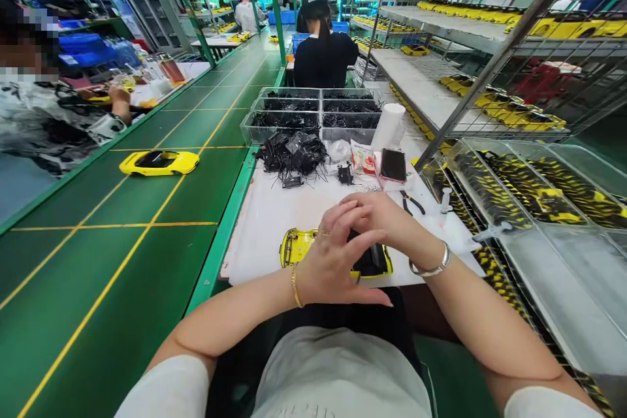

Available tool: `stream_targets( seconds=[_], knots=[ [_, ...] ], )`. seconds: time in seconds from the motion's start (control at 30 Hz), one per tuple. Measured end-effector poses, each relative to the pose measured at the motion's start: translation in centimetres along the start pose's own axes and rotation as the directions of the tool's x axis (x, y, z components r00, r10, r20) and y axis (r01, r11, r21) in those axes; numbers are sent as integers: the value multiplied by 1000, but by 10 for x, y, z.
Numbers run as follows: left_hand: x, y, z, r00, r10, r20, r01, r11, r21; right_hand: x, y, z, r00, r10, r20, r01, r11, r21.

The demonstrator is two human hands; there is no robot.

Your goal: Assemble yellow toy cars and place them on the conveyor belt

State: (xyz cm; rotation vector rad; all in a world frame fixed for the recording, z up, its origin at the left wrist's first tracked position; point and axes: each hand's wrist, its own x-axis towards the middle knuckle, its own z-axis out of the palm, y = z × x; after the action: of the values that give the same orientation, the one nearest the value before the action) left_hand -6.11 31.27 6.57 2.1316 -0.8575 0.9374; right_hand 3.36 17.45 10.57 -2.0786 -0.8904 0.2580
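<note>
My left hand (336, 261) hovers over an upturned yellow toy car body shell (298, 245) on the white tabletop. Its thumb and index finger are stretched apart, with nothing visible between them. Behind and above it, my right hand (375, 209) reaches in from the right, overlapping the left fingers. Most of the right fingers are hidden, so their grip does not show. The shell's yellow end shows left of the hands, and its black inner part (377, 260) shows at the right. Its middle is covered by my hands.
Black wired parts (294, 157) lie heaped before a divided clear bin (252, 127). Pliers (412, 202), a phone (393, 164) and syringes (445, 200) sit rightward. Left, a green conveyor (122, 222) carries a yellow car shell (159, 163). Co-workers sit ahead and left; racks stand right.
</note>
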Motion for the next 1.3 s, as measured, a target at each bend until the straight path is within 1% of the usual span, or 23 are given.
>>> stream_targets(
  seconds=[0.1, 0.17, 0.23, 0.3, 0.4, 0.43, 0.5, 0.6, 0.67, 0.73, 0.8, 0.83, 0.93, 1.0, 1.03, 1.07, 1.1, 1.13, 1.17, 1.2, 1.23, 1.27, 1.3],
  knots=[
    [-5, -7, 10, 996, -53, -67, 55, 998, 25, -1, 4, 0, 995, 98, 2, -98, 990, -101],
    [-8, -14, 7, 995, -61, -77, 62, 998, 12, -6, 8, -1, 990, 141, -20, -142, 988, -63],
    [-10, -20, 2, 997, -29, -69, 29, 1000, 2, -12, 12, 0, 987, 157, -21, -156, 987, 34],
    [-11, -25, -3, 998, -14, -62, 13, 1000, -16, -15, 15, 2, 983, 186, 8, -185, 970, 158],
    [-15, -27, -3, 999, -31, -35, 29, 998, -62, -18, 19, 8, 964, 256, 74, -265, 897, 354],
    [-16, -28, -3, 1000, -11, -19, 10, 998, -65, -18, 19, 11, 958, 273, 90, -286, 864, 414],
    [-20, -29, -3, 995, 94, 23, -93, 995, -32, -19, 21, 15, 949, 294, 111, -309, 805, 507],
    [-23, -30, -9, 954, 278, 109, -288, 953, 89, -22, 25, 18, 940, 316, 131, -333, 759, 560],
    [-24, -30, -14, 924, 340, 176, -367, 918, 150, -25, 29, 19, 932, 331, 146, -353, 744, 567],
    [-27, -30, -19, 898, 361, 252, -409, 896, 173, -27, 33, 20, 925, 344, 160, -370, 725, 581],
    [-31, -30, -21, 882, 350, 315, -418, 890, 182, -28, 36, 23, 918, 361, 165, -383, 692, 612],
    [-33, -31, -21, 879, 346, 326, -420, 888, 188, -28, 37, 26, 912, 374, 168, -391, 671, 630],
    [-36, -35, -20, 884, 351, 310, -424, 881, 210, -28, 39, 34, 894, 409, 185, -418, 609, 674],
    [-36, -39, -21, 882, 356, 309, -428, 880, 206, -33, 42, 39, 896, 400, 191, -416, 611, 673],
    [-36, -43, -22, 880, 354, 318, -426, 884, 193, -38, 45, 40, 907, 384, 171, -395, 641, 658],
    [-36, -46, -23, 874, 355, 333, -426, 888, 171, -44, 49, 41, 922, 368, 116, -356, 695, 625],
    [-37, -51, -24, 862, 359, 358, -431, 891, 143, -52, 53, 42, 936, 350, 20, -300, 771, 562],
    [-37, -56, -24, 845, 370, 386, -442, 890, 114, -60, 59, 42, 941, 318, -112, -235, 856, 460],
    [-39, -61, -24, 822, 389, 416, -461, 883, 84, -69, 66, 43, 930, 261, -261, -171, 931, 321],
    [-41, -66, -23, 794, 412, 447, -485, 872, 59, -78, 73, 43, 901, 177, -395, -121, 979, 163],
    [-43, -71, -20, 767, 435, 473, -513, 858, 42, -86, 80, 44, 866, 82, -494, -86, 996, 14],
    [-45, -75, -17, 740, 454, 496, -539, 841, 34, -93, 88, 46, 836, -7, -549, -59, 993, -102],
    [-47, -79, -12, 716, 470, 517, -565, 825, 32, -98, 95, 49, 816, -74, -574, -33, 984, -175]
  ],
)
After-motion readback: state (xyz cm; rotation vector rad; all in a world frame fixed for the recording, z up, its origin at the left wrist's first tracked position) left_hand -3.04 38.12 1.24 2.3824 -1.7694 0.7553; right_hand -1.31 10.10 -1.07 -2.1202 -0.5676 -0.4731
